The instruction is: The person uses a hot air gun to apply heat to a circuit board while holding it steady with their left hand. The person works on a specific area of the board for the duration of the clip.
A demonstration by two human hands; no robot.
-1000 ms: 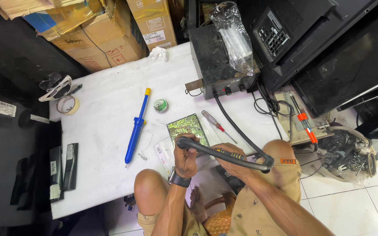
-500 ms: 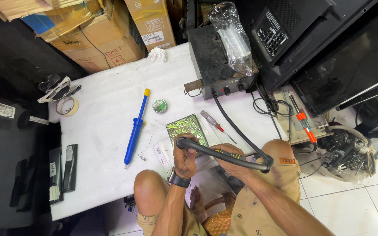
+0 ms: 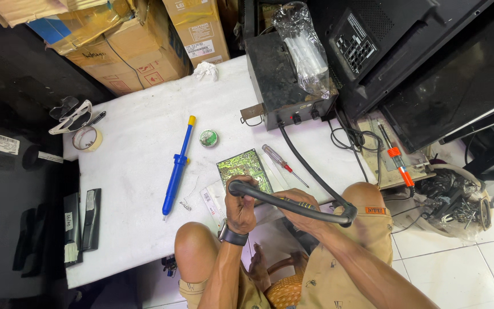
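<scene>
The left hand (image 3: 240, 207) curls its fingers tight around the black hot-air wand (image 3: 258, 194) above the green circuit board (image 3: 243, 167). The right hand (image 3: 301, 209) grips the wand's handle, fingers wrapped closed.

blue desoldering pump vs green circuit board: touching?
Apart. Head view: blue desoldering pump lies left of the green circuit board, bare white table showing between them.

matt black hose (image 3: 293, 207), glossy green circuit board (image 3: 244, 169)
</scene>
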